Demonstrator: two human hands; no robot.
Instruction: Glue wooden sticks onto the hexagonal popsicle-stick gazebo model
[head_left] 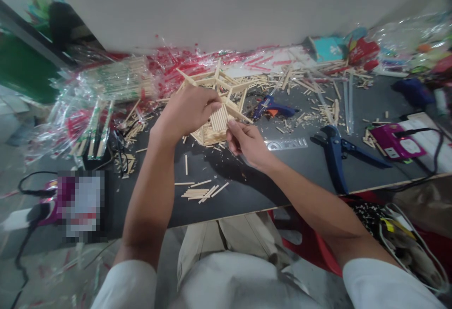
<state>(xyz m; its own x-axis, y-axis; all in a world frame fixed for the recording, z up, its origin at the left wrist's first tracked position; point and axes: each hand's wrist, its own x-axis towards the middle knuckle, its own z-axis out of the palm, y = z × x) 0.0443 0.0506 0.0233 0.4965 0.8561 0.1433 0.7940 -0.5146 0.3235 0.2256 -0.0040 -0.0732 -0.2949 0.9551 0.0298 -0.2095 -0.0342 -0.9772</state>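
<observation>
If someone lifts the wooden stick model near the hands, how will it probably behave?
The wooden stick model is probably light for its size, as open gaps show between its thin pieces. Its projecting arms may be fragile, because they look slim. The close-set rows of sticks low on it suggest a fairly stiff base.

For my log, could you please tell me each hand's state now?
Left hand: closed, holding the wooden-stick structure.
Right hand: closed, pinching the same structure.

Pale wall (pixel 219 7), seemingly grey floor (pixel 167 259)
</observation>
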